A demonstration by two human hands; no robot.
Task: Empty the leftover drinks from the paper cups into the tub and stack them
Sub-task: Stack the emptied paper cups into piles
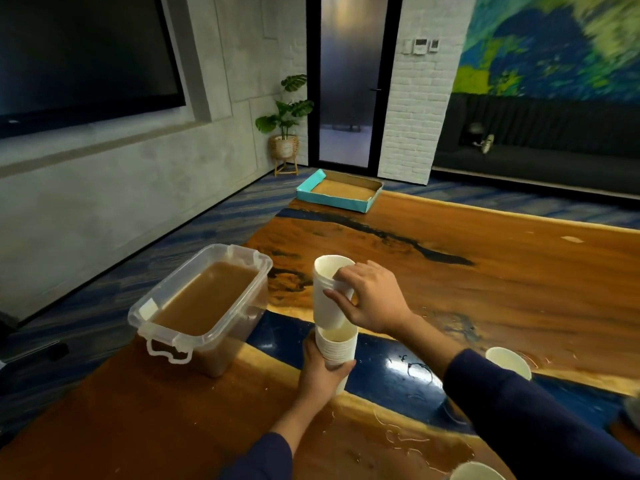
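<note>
Left hand (320,370): wrapped around the lower part of the stack of paper cups (336,351), holding it upright above the counter (519,278), near the counter's near-left part.
Right hand (372,299): fingers and thumb curled round the side of a single paper cup (329,292), gripping it.
Single paper cup: upright, mouth up, its base just inside the mouth of the top cup of the stack, most of it above the rim.
Stack of paper cups: many rims packed close; the inside of the top cup looks stained tan, though its depth is hard to judge from here.
Tub (199,308): clear plastic with clip handles, set at the counter's left edge, just left of the hands, and filled close to the brim with brown liquid.
Loose cups: one white cup (509,362) stands on the counter behind the right forearm; another (479,472) shows only its rim at the near edge.
Counter surface: glossy wood with blue resin bands, wet streaks and droplets near the hands.
Cardboard tray (341,194): teal-sided, at the counter's far end, well apart from the cups.
Room: dark screen (83,57) on the left wall, potted plant (285,133) by the glass door (349,81).
</note>
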